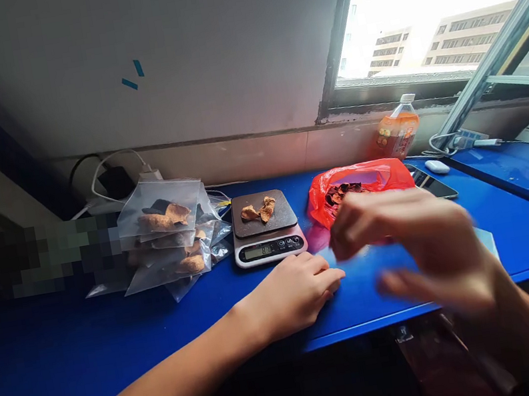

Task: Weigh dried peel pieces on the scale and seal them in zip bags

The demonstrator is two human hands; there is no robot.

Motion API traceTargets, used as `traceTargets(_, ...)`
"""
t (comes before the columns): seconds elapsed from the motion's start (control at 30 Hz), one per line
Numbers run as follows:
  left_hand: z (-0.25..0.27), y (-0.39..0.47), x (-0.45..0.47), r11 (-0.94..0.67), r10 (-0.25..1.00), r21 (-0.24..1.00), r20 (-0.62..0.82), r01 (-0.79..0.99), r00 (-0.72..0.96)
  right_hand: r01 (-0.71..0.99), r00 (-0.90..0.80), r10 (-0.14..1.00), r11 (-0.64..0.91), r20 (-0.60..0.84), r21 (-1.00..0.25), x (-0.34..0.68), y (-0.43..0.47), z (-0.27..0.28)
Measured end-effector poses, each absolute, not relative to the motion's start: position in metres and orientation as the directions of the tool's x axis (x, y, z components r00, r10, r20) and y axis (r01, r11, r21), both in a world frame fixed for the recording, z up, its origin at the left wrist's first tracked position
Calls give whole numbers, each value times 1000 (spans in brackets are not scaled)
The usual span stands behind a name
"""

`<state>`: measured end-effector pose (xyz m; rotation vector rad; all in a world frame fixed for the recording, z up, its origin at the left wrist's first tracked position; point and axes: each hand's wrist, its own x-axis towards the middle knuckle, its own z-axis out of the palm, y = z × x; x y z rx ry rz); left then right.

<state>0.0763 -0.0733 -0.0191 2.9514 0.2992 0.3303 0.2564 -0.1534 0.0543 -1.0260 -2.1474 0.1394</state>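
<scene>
My left hand [305, 289] rests on the blue tabletop just in front of a kitchen scale [271, 247]. Its fingers are curled in, and what they may hold is hidden. Two curved pieces of dried peel [266, 209] lie on the scale's dark plate. Blurred by motion, my right hand [418, 240] hovers above the table with thumb and fingers apart, nothing visible between them. Behind it sits an open red plastic bag [317, 192] with dark dried peel pieces [339, 193] inside. Under the right hand shows the edge of a pale, see-through sheet or bag [488, 243].
Left of the scale, several clear zip bags [168, 231] of peel are stacked. A drink bottle [399, 128] stands below the window. Beside the red bag are a phone [438, 186] and a white earbud case [436, 166]. A charger and cables [150, 175] lie along the wall.
</scene>
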Motion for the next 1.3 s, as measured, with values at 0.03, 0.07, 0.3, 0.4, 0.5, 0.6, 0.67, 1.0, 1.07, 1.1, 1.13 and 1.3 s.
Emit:
traceTargets(0.03,-19,-73,77,-971,205,165,187,175,961,601,-496,727,682,474,-418,268,-126,59)
traceTargets(0.07,-19,-72,77,-973,194,157,173,167,966,637,-510,767,641,390,-427,281,-100,60)
traceTargets(0.3,-17,-75,74,-965,222,175,160,194,962,850,-153,868,360,472,-385,356,-22,-6)
traceTargets(0.4,-16,-78,74,-962,233,176,134,209,963,877,-185,903,329,387,-349,362,-25,-21)
traceTargets(0.5,-15,-78,74,-958,233,195,116,208,965,897,-174,915,300,365,-325,358,-25,-23)
traceTargets(0.6,-15,-75,74,-957,235,205,133,205,963,899,-186,906,313,381,-307,353,-26,-20)
traceTargets(0.67,-17,-73,74,-959,236,197,165,202,958,900,-191,896,322,400,-292,353,-27,-16)
traceTargets(1.0,-16,-74,73,-950,276,227,279,217,920,854,-243,719,477,652,-208,320,-45,-8)
traceTargets(1.07,-14,-73,72,-938,314,241,289,249,904,814,-318,706,545,633,-199,311,-52,-3)
traceTargets(1.1,-13,-73,71,-931,335,247,294,268,895,803,-324,699,560,637,-206,311,-55,1)
traceTargets(1.13,-12,-72,71,-925,354,252,300,285,886,801,-305,697,557,649,-222,314,-57,5)
traceTargets(1.3,-10,-70,70,-905,402,290,347,311,847,862,-162,852,368,498,-349,361,-54,10)
